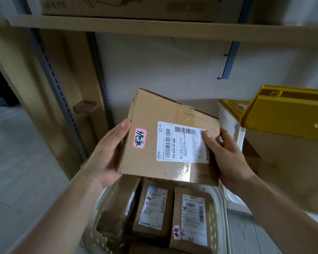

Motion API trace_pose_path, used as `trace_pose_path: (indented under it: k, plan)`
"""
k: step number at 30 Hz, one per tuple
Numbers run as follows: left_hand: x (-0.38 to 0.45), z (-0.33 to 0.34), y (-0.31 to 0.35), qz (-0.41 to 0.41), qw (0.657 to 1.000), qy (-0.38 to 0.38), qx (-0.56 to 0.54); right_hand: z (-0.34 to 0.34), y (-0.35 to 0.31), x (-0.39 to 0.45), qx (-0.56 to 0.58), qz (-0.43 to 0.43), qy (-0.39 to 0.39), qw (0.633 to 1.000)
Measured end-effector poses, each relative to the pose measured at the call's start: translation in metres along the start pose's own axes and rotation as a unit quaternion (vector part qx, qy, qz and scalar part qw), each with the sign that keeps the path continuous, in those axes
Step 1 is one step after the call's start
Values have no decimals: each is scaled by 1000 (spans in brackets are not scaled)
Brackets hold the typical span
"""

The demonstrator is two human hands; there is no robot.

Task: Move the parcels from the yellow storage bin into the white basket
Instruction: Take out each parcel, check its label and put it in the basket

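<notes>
Two hands hold one parcel, mid-frame, above the basket. Left hand grips the box by its left edge, thumb on top near the red-rimmed sticker, the other fingers hidden underneath. The box is flat brown cardboard, taped along the seam, tilted with its far left corner up. White label faces the camera. Looks stiff and light: edges are crisp, with no sag between the hands. The tape is glossy, so likely slick there; bare cardboard at the side edges gives a better hold. Taking it at opposite edges, as now, seems right for lowering it flat.

Right hand holds the right edge, thumb pressed on the label's corner, fingers curled round the side.

Lower centre: the white basket sits directly under the box and already holds at least three kraft-wrapped parcels, standing side by side with labels up. They look softer and slightly crumpled. Little free space shows, so the box probably goes on top.

Right of frame: the yellow bin, tilted and well apart from the box. Its contents are hidden.
</notes>
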State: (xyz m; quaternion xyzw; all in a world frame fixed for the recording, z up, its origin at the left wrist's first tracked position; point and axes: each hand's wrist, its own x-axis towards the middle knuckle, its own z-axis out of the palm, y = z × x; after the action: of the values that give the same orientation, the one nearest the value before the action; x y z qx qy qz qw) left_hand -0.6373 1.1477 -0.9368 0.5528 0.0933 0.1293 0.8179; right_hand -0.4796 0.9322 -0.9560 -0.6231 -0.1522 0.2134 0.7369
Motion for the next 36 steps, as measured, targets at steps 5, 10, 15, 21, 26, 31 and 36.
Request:
trace_pose_path:
  k: [5, 10, 15, 21, 26, 31, 36]
  plan:
    - [0, 4, 5, 95, 992, 78, 31, -1, -6, -6, -27, -50, 42, 998]
    - [4, 3, 3, 121, 974, 152, 116, -1, -16, -11, -54, -106, 75, 990]
    - [7, 2, -3, 128, 961, 178, 168, -1, -19, -14, -57, -116, 72, 989]
    - [6, 3, -9, 112, 960, 181, 183, -2, -23, -18, -19, -94, 83, 992]
    - [8, 6, -10, 122, 954, 198, 191, -3, -25, -18, -18, -97, 72, 992]
    - [9, 9, -13, 111, 957, 186, 194, -1, -25, -20, -32, -116, 101, 988]
    - [7, 8, -14, 13, 977, 107, 185, 2, -25, -19, -23, -143, 132, 981]
